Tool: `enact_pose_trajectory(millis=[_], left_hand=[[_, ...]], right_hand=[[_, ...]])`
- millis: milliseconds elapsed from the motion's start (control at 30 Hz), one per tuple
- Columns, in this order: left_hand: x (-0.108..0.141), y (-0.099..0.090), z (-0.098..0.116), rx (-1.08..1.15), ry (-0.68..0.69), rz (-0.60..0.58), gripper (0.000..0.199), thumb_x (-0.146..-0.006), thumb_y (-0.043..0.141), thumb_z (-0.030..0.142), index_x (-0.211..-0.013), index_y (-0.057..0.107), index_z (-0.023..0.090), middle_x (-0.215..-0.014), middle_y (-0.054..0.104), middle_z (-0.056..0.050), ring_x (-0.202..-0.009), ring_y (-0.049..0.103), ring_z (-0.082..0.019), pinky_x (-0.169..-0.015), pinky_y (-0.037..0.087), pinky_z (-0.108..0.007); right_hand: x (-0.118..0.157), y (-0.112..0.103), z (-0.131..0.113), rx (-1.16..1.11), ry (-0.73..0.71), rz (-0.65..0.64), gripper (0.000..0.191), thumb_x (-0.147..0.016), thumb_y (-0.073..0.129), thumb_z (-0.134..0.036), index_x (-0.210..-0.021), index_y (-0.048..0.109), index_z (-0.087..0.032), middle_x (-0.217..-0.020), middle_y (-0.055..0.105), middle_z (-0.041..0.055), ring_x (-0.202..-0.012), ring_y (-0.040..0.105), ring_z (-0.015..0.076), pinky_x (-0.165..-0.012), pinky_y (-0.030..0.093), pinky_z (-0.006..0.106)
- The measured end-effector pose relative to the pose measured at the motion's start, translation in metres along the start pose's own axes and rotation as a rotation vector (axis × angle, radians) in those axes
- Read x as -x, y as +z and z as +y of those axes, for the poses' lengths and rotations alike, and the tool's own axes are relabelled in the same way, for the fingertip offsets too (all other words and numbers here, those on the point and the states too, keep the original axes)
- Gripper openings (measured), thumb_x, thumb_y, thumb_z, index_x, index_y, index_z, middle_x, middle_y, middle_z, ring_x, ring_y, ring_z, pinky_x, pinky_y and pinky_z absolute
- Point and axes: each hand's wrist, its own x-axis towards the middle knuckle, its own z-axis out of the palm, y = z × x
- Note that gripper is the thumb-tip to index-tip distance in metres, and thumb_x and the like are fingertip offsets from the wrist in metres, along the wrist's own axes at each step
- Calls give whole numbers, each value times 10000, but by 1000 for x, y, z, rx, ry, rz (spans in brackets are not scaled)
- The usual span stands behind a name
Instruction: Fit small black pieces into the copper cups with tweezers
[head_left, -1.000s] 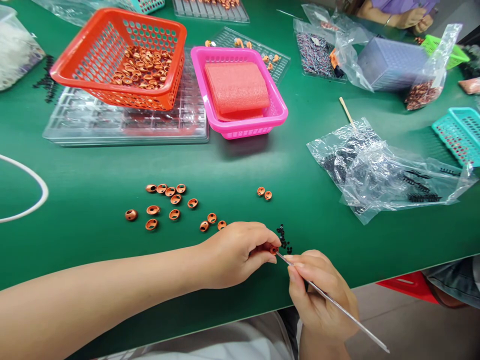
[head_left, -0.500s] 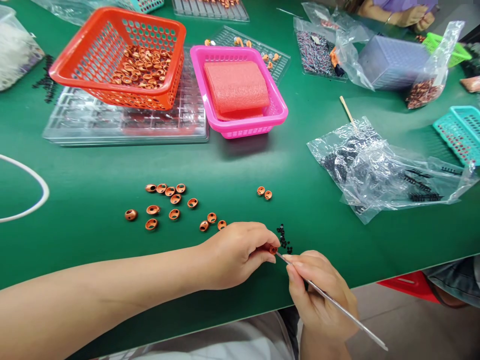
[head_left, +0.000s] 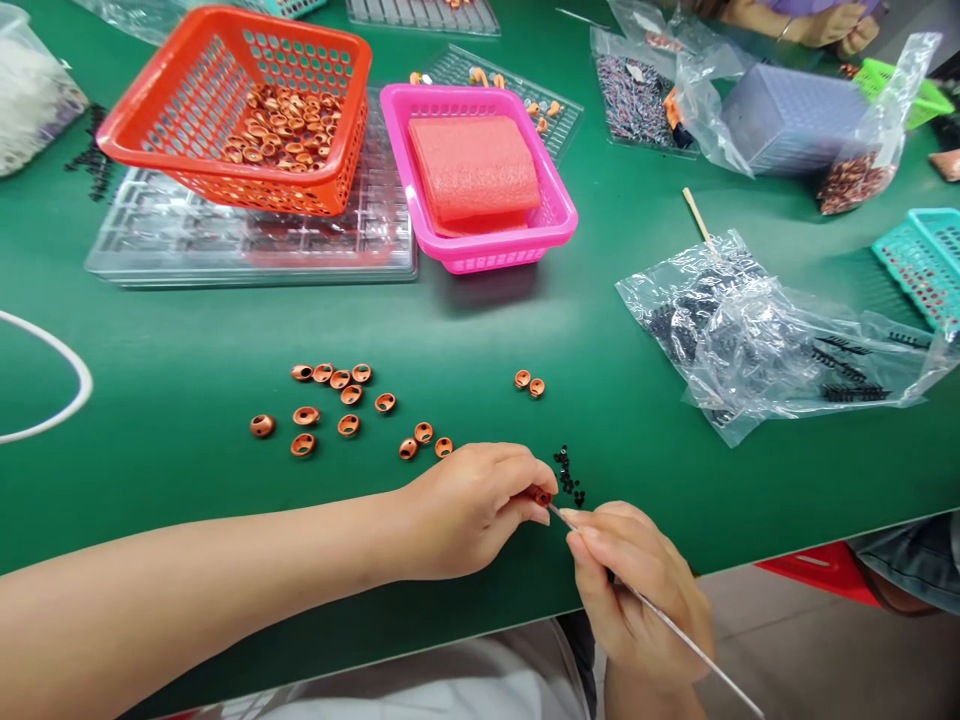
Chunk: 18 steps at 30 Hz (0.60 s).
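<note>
At the near edge of the green desk (head_left: 465, 335), the left hand (head_left: 480, 510) pinches a small copper-coloured cup (head_left: 543, 497) between its thumb and fingers, the cup partly hidden by the fingertips. The right hand (head_left: 645, 590) is closed around a thin metal rod (head_left: 691, 645), gripping it near its upper end, with the tip at the held cup; whether the tip is inside the cup is too small to tell. The rod slants down past the right hand and beyond the desk's edge.

Just beyond the hands lies a little cluster of tiny black pieces (head_left: 568, 478). Farther back, two loose cups (head_left: 529, 383) sit side by side, and a larger scattered group of cups (head_left: 348, 425) — some facing up, some on their sides — spreads to the left, its nearest one just beside the left hand.

Behind these, an orange-red basket (head_left: 225, 183) holds a heap of copper-coloured pieces (head_left: 289, 130) and rests on clear compartment trays (head_left: 247, 255). To its right, a pink basket (head_left: 495, 252) contains folded pink foam (head_left: 476, 170). On the right of the desk, crumpled clear bags (head_left: 757, 340) hold black parts, a wooden stick (head_left: 699, 218) against their far side. At the far right, another person's hands (head_left: 844, 28) meet above the desk.
</note>
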Motion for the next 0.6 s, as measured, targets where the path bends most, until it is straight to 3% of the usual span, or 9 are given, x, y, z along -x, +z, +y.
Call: enact_pose_trajectory(millis=[400, 500, 600], left_hand=[[-1, 3, -6, 67, 6, 11, 90, -926, 562, 191, -985, 630, 180, -788, 653, -7, -677, 590, -114, -639, 461, -201], [-1, -6, 1, -68, -29, -47, 116, -933, 548, 179, -1005, 639, 171, -822, 646, -23, -729, 598, -140, -656, 469, -224], [0, -23, 11, -337, -118, -127, 150, -938, 528, 165, -1010, 660, 163, -896, 628, -62, -807, 601, -184, -705, 488, -272]], right_hand=[[2, -7, 2, -18, 153, 79, 229, -845, 632, -65, -989, 586, -236, -863, 722, 10, -777, 718, 191, -659, 595, 373], [4, -9, 4, -55, 172, 119, 235, -839, 628, -42, -981, 594, -226, -846, 717, 10, -780, 719, 196, -666, 589, 377], [6, -7, 5, -109, 171, 173, 275, -806, 624, 17, -987, 620, -189, -874, 723, 37, -787, 714, 200, -706, 576, 389]])
